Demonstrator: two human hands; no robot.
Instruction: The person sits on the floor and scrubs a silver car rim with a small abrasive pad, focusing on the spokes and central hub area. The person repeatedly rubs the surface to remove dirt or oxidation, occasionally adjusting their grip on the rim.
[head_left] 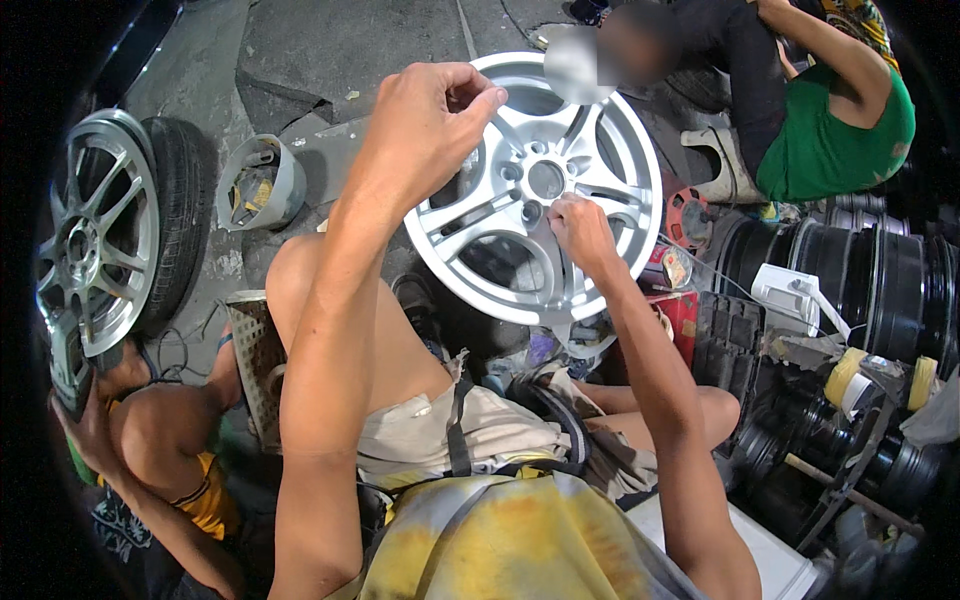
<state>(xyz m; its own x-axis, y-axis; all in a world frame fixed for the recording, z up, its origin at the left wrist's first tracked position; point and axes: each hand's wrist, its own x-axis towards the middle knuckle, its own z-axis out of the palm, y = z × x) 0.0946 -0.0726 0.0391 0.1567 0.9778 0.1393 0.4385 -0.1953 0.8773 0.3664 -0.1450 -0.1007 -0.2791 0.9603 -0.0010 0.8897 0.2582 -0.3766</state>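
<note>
Silver alloy wheel [535,190] stands tilted before my knees; my left hand [425,125] hovers raised, fingertips pinched together, while my right hand [580,228] presses curled fingers beside the hub.

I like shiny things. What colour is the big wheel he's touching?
Silver: the wheel rim is bright silver all over, seen best in the head view.

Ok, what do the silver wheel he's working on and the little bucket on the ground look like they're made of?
The silver wheel rim looks like cast metal, probably alloy, with a smooth satin silver finish: soft highlights run along its spokes. The left hand rests at its upper edge and the right hand near the hub. The grey bucket looks like dull, scuffed plastic, though that is less sure.
</note>
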